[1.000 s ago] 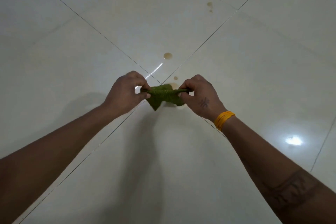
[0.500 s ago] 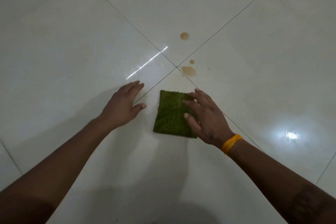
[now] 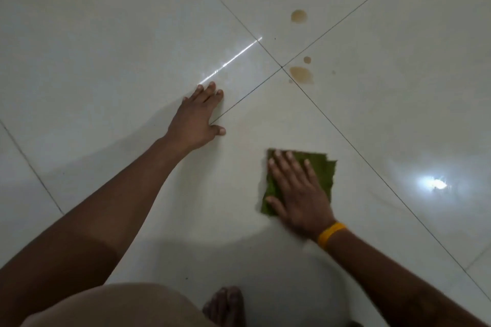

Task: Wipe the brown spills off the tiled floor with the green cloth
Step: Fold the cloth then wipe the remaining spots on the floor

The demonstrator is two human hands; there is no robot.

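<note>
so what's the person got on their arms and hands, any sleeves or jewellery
Both forearms are bare, with no sleeves in view. The right hand has a yellow-orange band around its wrist. The left hand shows no rings, band or watch. No gloves on either hand.

Indoors, most likely a room in a home, though nothing more exact can be told. Underfoot only a glossy, off-white tiled floor of large square tiles with thin dark grout lines crossing at one corner. Polished enough to mirror a round ceiling light as a bright white glare patch and a long thin streak of light. Small brown liquid spills sitting near that grout crossing. A bare foot planted on the tiles at the bottom edge, suiting a domestic setting. No walls, furniture or fittings within view, so the kind of room stays unclear.
</note>
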